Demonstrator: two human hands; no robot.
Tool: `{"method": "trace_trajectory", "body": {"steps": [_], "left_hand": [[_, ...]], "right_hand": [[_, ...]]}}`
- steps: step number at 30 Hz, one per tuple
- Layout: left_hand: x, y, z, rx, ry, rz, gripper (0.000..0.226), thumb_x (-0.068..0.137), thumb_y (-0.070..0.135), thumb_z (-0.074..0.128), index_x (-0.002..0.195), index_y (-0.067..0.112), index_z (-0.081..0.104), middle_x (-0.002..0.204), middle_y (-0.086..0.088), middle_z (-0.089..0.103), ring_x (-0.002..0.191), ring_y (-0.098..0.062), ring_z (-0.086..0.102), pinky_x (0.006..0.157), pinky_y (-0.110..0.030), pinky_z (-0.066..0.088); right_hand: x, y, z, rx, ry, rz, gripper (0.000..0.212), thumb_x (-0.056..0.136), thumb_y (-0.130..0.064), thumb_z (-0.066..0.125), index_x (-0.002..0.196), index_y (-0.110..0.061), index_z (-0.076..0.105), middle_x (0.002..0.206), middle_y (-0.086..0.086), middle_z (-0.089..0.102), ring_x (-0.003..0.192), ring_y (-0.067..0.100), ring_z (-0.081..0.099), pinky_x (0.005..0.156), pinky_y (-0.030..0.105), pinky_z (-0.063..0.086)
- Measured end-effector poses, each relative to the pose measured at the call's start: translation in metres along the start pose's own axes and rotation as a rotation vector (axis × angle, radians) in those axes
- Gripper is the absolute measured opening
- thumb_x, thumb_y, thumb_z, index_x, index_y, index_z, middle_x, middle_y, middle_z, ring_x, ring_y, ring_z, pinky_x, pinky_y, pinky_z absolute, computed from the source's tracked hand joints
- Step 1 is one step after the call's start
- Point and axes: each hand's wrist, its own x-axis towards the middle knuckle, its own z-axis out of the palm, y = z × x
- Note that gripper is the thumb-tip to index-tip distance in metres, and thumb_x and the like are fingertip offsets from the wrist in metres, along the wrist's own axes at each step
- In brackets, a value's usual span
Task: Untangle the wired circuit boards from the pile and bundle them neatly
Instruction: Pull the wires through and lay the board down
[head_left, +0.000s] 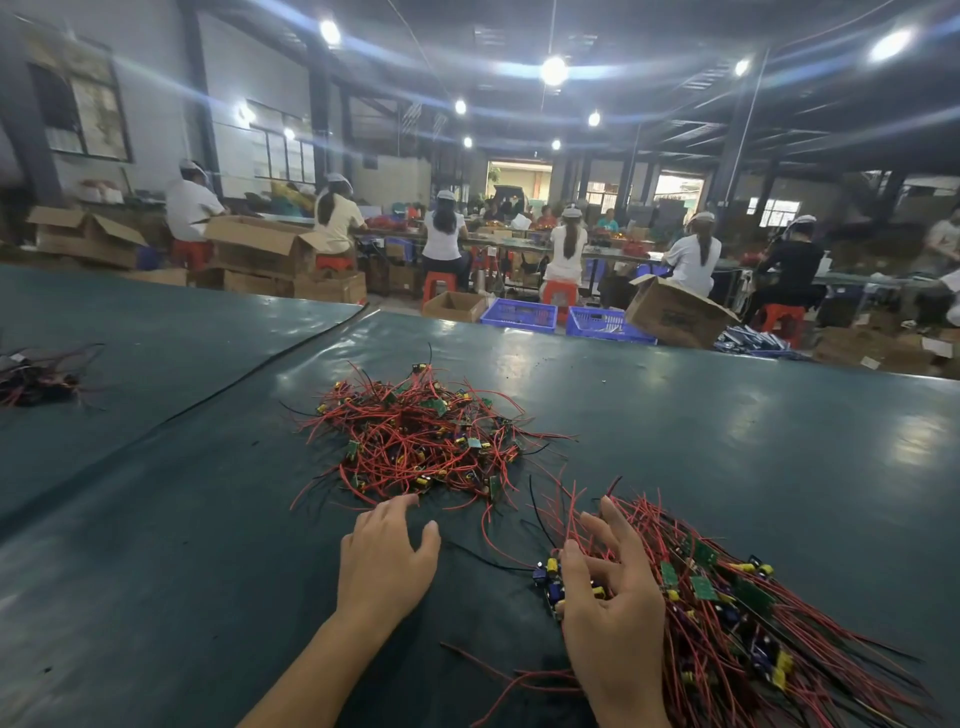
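A tangled pile (423, 441) of small green circuit boards with red and black wires lies in the middle of the dark green table (727, 441). My left hand (387, 558) hovers just short of the pile's near edge, fingers spread and holding nothing. A second, more aligned heap of wired boards (727, 597) lies at the lower right. My right hand (613, 597) rests on that heap's left side with fingers spread, touching the wires and a few boards (550, 582) by the thumb.
Another small dark bundle of wires (36, 374) sits at the far left of the table. A black cable (260, 369) runs diagonally across the table's seam. Beyond the far edge stand blue crates (519, 314), cardboard boxes (675, 312) and several seated workers.
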Motion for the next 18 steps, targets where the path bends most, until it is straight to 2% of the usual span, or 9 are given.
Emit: {"method": "trace_trajectory", "body": {"steps": [3, 6, 9, 11, 14, 18], "left_hand": [[0.002, -0.004, 0.001, 0.078, -0.072, -0.001, 0.048, 0.096, 0.047, 0.043, 0.141, 0.029, 0.041, 0.154, 0.004, 0.031, 0.14, -0.018, 0.029, 0.113, -0.043, 0.023], [0.004, -0.006, 0.004, 0.102, -0.114, 0.023, 0.058, 0.096, 0.052, 0.04, 0.148, 0.03, 0.029, 0.162, 0.004, 0.007, 0.144, -0.019, 0.02, 0.114, -0.045, 0.019], [0.006, -0.006, 0.006, 0.11, -0.131, 0.074, 0.068, 0.096, 0.054, 0.039, 0.153, 0.025, 0.017, 0.16, 0.008, -0.017, 0.145, -0.019, 0.016, 0.114, -0.045, 0.02], [0.008, -0.006, 0.006, 0.093, -0.131, 0.089, 0.074, 0.096, 0.052, 0.04, 0.154, 0.018, 0.01, 0.161, 0.01, -0.015, 0.145, -0.016, 0.017, 0.115, -0.044, 0.021], [0.014, -0.009, 0.006, 0.061, -0.16, 0.053, 0.072, 0.098, 0.048, 0.04, 0.154, 0.014, 0.012, 0.163, 0.003, 0.002, 0.147, -0.015, 0.014, 0.117, -0.041, 0.017], [0.013, -0.012, 0.01, 0.32, -0.232, 0.041, 0.061, 0.097, 0.054, 0.033, 0.152, 0.032, 0.019, 0.162, -0.006, 0.005, 0.149, -0.02, 0.004, 0.117, -0.043, 0.007]], "right_hand": [[-0.001, -0.001, -0.001, -0.004, -0.016, 0.02, 0.055, 0.092, -0.01, 0.063, 0.142, -0.023, 0.046, 0.122, -0.012, 0.06, 0.082, 0.004, 0.066, 0.063, 0.042, 0.06], [-0.002, -0.002, 0.001, -0.007, -0.014, 0.025, 0.055, 0.091, -0.011, 0.064, 0.141, -0.024, 0.047, 0.121, -0.015, 0.06, 0.083, 0.005, 0.067, 0.063, 0.047, 0.06], [-0.002, -0.002, 0.001, -0.014, -0.005, 0.033, 0.054, 0.091, -0.011, 0.065, 0.14, -0.025, 0.048, 0.12, -0.015, 0.06, 0.082, 0.004, 0.067, 0.063, 0.048, 0.06], [-0.002, -0.001, 0.001, -0.021, -0.006, 0.04, 0.054, 0.091, -0.011, 0.065, 0.14, -0.025, 0.048, 0.12, -0.015, 0.06, 0.081, 0.003, 0.067, 0.062, 0.046, 0.06], [-0.003, -0.003, 0.001, -0.028, -0.011, 0.047, 0.054, 0.091, -0.013, 0.065, 0.14, -0.024, 0.048, 0.12, -0.018, 0.059, 0.083, 0.002, 0.067, 0.064, 0.046, 0.06], [-0.004, -0.005, 0.002, -0.045, -0.026, 0.056, 0.053, 0.091, -0.015, 0.065, 0.139, -0.028, 0.047, 0.119, -0.021, 0.058, 0.086, 0.0, 0.066, 0.066, 0.047, 0.06]]}}
